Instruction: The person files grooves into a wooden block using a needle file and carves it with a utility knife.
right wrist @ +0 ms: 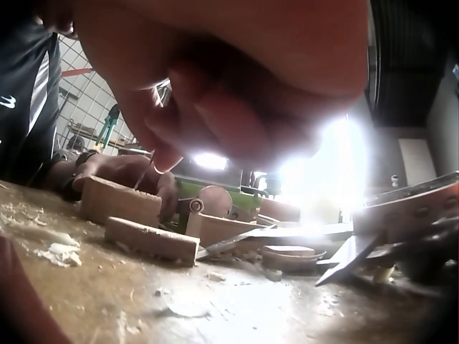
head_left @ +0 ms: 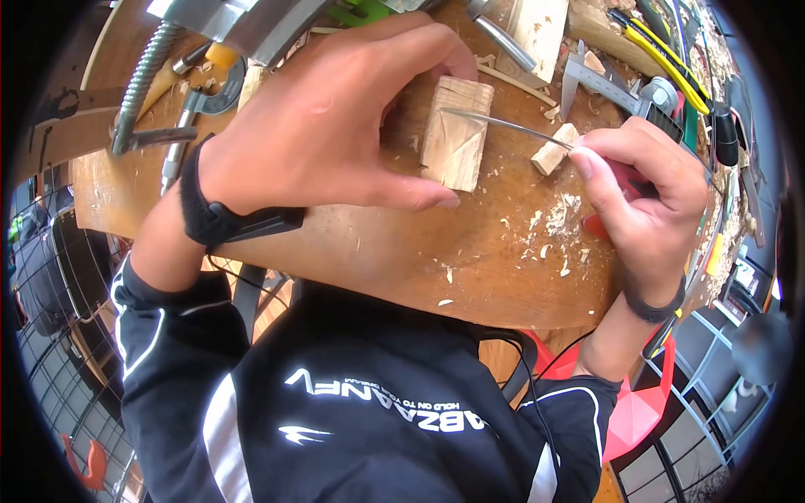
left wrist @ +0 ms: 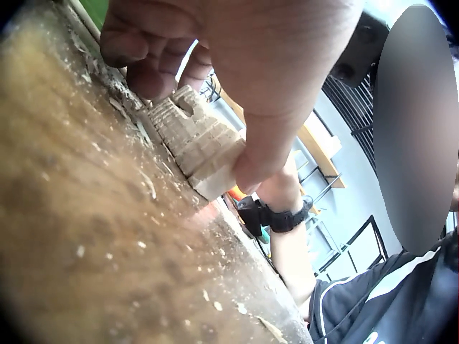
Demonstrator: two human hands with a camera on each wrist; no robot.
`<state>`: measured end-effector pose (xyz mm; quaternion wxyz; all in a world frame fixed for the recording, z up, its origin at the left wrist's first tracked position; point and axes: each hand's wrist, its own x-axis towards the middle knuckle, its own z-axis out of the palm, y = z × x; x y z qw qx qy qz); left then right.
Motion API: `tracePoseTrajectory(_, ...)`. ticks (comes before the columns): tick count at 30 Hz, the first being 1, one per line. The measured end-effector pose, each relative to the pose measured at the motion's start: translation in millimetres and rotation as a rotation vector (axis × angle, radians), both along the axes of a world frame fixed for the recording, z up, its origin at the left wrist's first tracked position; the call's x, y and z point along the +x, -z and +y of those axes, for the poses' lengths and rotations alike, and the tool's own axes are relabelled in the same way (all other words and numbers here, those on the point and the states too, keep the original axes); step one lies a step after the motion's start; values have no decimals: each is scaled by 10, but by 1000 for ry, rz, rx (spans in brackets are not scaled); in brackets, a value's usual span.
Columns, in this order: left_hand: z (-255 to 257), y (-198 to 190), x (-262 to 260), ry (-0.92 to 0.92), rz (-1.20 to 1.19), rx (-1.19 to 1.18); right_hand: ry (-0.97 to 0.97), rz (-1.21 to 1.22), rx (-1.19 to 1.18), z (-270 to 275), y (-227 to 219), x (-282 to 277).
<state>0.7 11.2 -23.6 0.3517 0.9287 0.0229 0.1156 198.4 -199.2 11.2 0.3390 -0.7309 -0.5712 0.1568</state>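
A pale rectangular wooden block (head_left: 457, 134) rests on the brown table, with carved cuts and a notch on it in the left wrist view. My left hand (head_left: 327, 117) spans the block and holds it, thumb at the near end and fingers curled about the far end. Between thumb and forefinger, my right hand (head_left: 650, 180) pinches a slim, tapered metal tool (head_left: 511, 127). The tool's thin tip lies over the block's upper face; its rear end is hidden in the hand. Below the tool, close to the right fingertips, lies a small wooden piece (head_left: 554, 149).
Wood shavings (head_left: 563, 216) are scattered near the table's front edge. A caliper (head_left: 599, 84) and yellow-handled pliers (head_left: 667, 63) lie at the back right. A metal vise (head_left: 239, 29) stands at the back left, above a clamp-like metal frame (head_left: 220, 101).
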Motion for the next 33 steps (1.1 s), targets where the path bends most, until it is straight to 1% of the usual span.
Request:
tracePoseTrajectory(1, 10, -17, 4, 4, 10, -1, -19, -12, 3, 9, -3, -9)
tracePoseTrajectory(4, 14, 3, 11, 18, -11, -14, 21, -5, 15, -37, -16, 72)
tracePoseTrajectory(5, 5, 13, 12, 27, -9, -23, -19, -49, 80, -31, 30, 124)
tracePoseTrajectory(8, -11, -15, 1, 7, -21, 8, -6, -8, 24, -10, 22, 82)
tracePoseTrajectory(10, -32, -81, 19, -14, 97, -27, -12, 4, 10, -8, 20, 67)
tracePoseTrajectory(13, 9, -66, 29, 30, 88, -30, -21, 21, -11, -30, 3, 68)
tracePoseTrajectory(15, -17, -68, 27, 12, 72, -11, 28, 173, 5, -63, 1, 84)
tracePoseTrajectory(16, -28, -68, 42, -10, 58, 0, 45, 167, 6, -71, -18, 99)
tracePoseTrajectory(18, -29, -87, 30, -4, 87, 2, 9, 225, -29, -84, -16, 120)
tracePoseTrajectory(19, -36, -88, 19, -20, 116, 19, -20, 242, 29, -88, 58, 150)
tracePoseTrajectory(20, -32, -77, 30, -18, 108, 5, 5, 149, -5, -104, 32, 157)
tracePoseTrajectory(22, -22, -60, 38, -5, 66, 25, 34, 227, 59, -85, 64, 137)
tracePoseTrajectory(26, 35, -108, 27, -11, 107, 23, 60, 190, 53, -155, 25, 211)
tracePoseTrajectory(28, 120, -150, 60, 221, -57, -17, 40, 94, 127, -185, 54, 275)
tracePoseTrajectory(29, 132, -128, 91, 186, 8, -41, 60, 88, 158, -190, 81, 288)
tracePoseTrajectory(30, 101, -174, 70, 187, 11, -38, 62, 91, 161, -196, 98, 314)
tracePoseTrajectory(32, -99, -402, 84, 48, 174, -57, 49, 184, 159, -226, 118, 368)
tracePoseTrajectory(33, -55, -336, 75, 48, 173, -60, 42, 227, 157, -232, 116, 381)
